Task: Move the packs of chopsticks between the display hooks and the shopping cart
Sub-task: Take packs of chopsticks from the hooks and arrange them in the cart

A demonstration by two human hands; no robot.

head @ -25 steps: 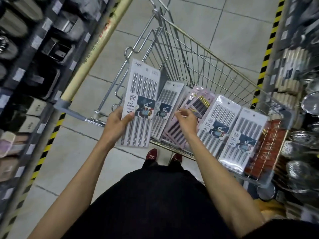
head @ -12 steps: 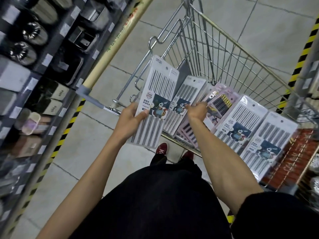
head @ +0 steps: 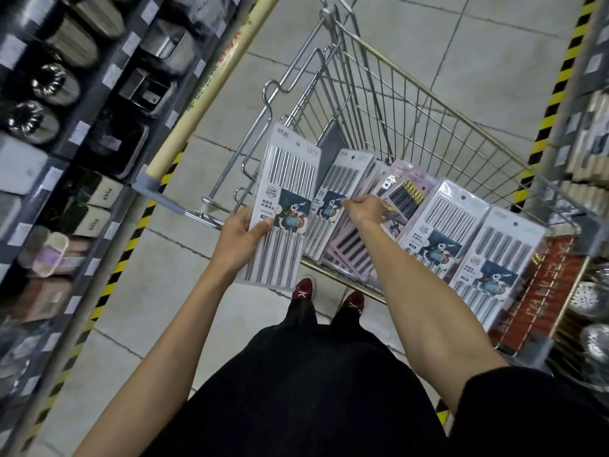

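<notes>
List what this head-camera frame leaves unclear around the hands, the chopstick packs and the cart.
- Head view, right hand: its own knuckles hide the fingertips, so any grip on the second white pack is unclear.
- Head view, pink packs: overlapped by white packs and the right forearm; count hidden.
- Head view, held pack in the left hand: print too small.
- Head view, strainers: blurred, cut off by the right edge.

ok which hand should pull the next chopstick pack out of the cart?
Right, probably. The right hand touches the white plastic pack of steel chopsticks leaning in the wire metal shopping cart. The left hand is full: it grips another white chopstick pack.
</notes>
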